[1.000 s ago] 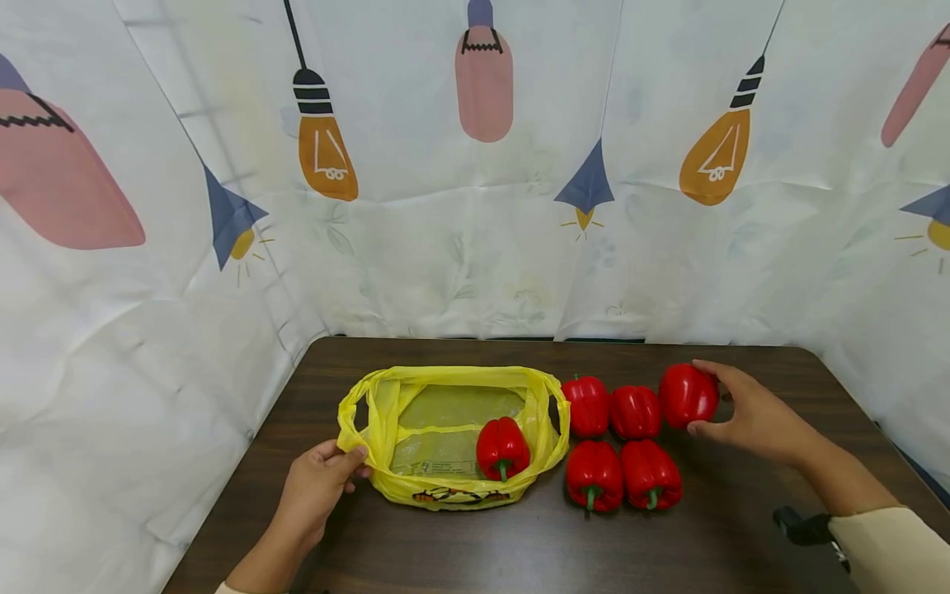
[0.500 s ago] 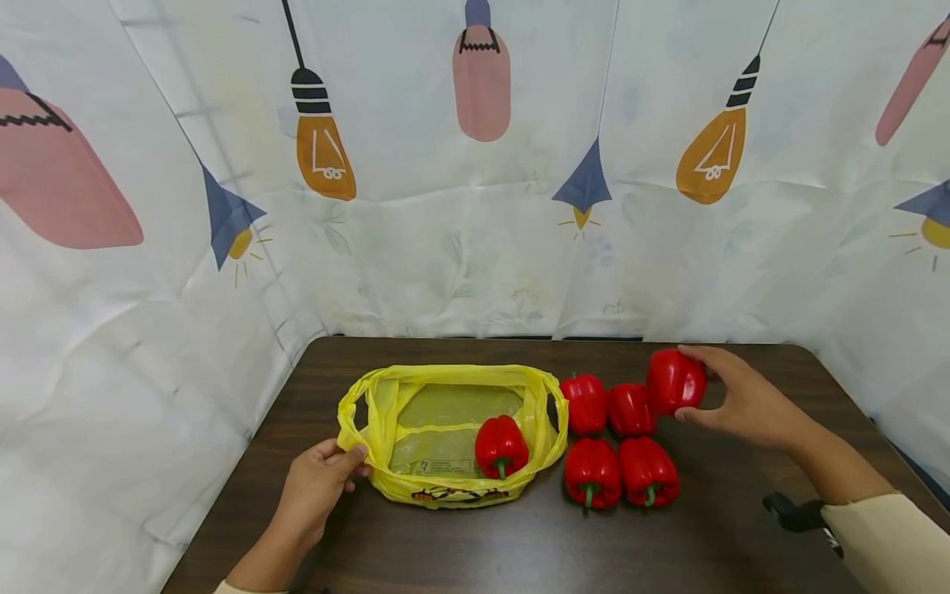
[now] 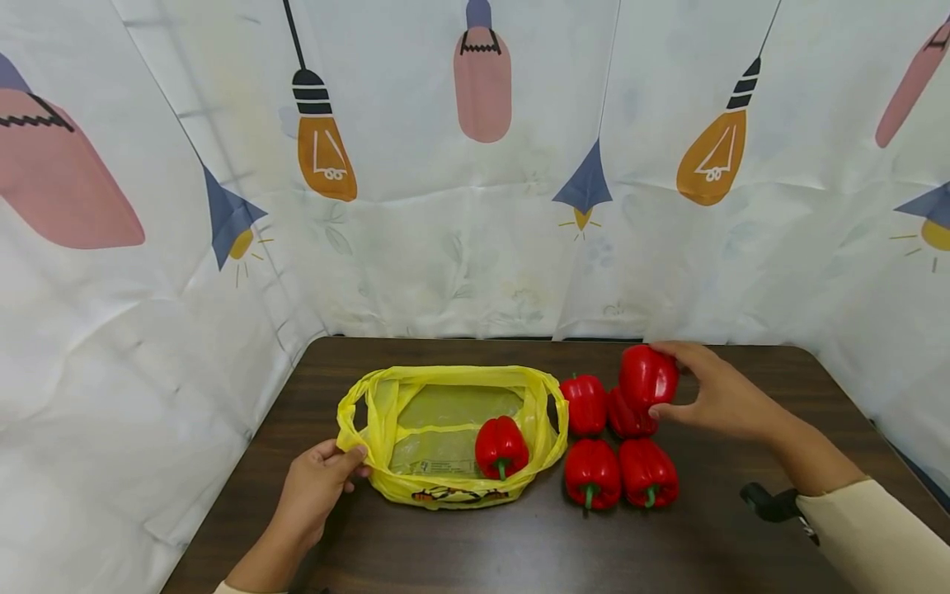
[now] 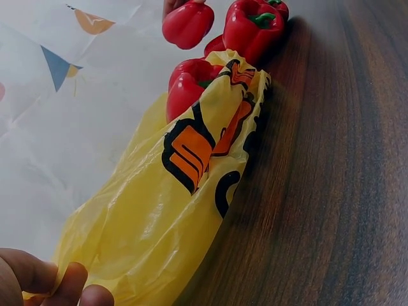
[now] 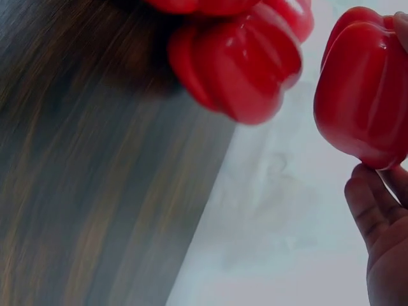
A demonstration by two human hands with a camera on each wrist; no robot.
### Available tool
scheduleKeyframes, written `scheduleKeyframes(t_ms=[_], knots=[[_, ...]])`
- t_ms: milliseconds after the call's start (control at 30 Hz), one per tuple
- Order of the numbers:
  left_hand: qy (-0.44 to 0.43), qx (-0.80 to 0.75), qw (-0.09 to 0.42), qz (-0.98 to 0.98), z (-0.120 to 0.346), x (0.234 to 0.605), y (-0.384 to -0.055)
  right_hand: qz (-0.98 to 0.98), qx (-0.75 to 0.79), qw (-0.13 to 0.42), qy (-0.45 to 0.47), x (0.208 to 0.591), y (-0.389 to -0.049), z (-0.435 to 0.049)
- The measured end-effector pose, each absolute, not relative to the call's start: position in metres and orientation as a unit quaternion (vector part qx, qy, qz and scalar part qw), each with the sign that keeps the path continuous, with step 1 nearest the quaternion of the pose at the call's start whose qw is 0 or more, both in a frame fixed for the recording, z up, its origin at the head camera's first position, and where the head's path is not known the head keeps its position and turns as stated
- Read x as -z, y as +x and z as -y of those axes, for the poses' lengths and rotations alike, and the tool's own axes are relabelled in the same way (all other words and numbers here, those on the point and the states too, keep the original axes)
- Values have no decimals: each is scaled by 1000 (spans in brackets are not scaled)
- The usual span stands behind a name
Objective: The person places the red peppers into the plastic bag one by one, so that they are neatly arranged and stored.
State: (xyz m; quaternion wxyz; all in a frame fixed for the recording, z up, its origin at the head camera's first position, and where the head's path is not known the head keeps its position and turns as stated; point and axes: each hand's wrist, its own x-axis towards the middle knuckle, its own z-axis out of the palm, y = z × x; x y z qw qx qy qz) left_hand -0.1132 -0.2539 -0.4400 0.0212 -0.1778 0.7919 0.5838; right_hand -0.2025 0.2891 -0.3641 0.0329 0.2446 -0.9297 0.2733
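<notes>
In the head view my left hand (image 3: 315,487) pinches the left rim of a yellow plastic bag (image 3: 378,429), whose mouth is spread wide. One red bell pepper (image 3: 501,446) lies inside it, at the right end. My right hand (image 3: 723,396) holds another red bell pepper (image 3: 648,375) between thumb and fingers, raised above the table and partly covering a pepper (image 3: 627,419) behind it. The right wrist view shows this held pepper (image 5: 363,89) clear of the tabletop. In the left wrist view my fingertips (image 4: 70,284) grip the bag's edge (image 4: 146,229).
Several red bell peppers (image 3: 592,474) stand close together just right of the bag, on a dark wooden table (image 3: 505,553). A white printed sheet (image 3: 445,247) hangs behind the table and along its left side. A black strap piece (image 3: 768,502) sits by the right sleeve.
My right hand has lifted its bell pepper from the right end of the back row and carried it leftward over the neighbouring pepper. The left hand and the bag keep their place.
</notes>
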Motion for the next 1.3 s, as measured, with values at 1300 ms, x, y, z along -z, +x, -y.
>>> scheduleKeyframes(t_ms=[1300], knots=[[-182, -587, 26, -788, 252, 439, -114, 911, -293, -34, 288, 365, -211, -194]])
